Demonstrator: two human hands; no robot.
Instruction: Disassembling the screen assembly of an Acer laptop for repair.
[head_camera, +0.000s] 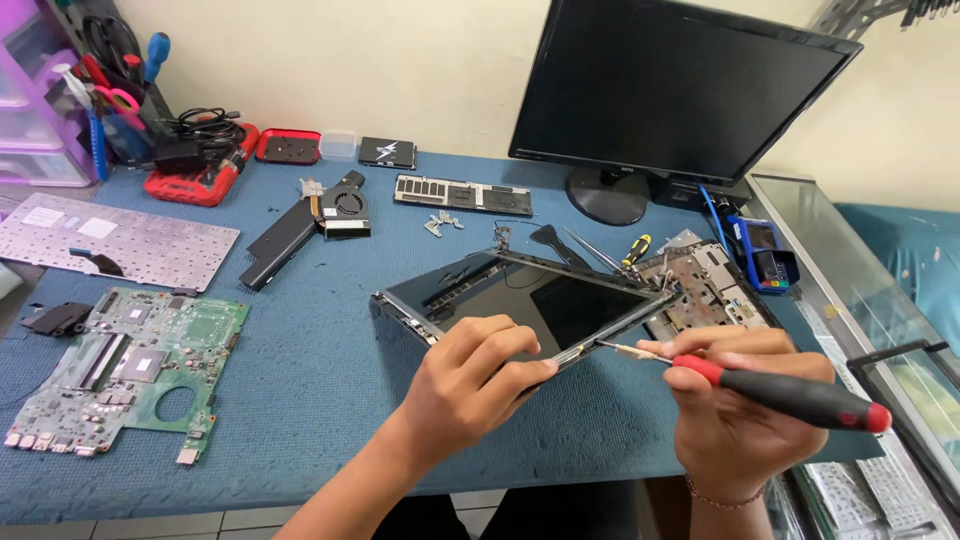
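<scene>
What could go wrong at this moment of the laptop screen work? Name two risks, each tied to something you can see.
1. The screwdriver in the right hand has its tip at the edge of the laptop screen panel; a slip could scratch the glass.
2. The left hand pinches the raised panel by one edge only, so it might flex or drop onto the metal part beside it.

Laptop screen panel (540, 300): glossy black glass, metal frame. Screwdriver (770, 392): matt black-red plastic handle, steel shaft. Counter (300, 390): rough blue cloth.
</scene>
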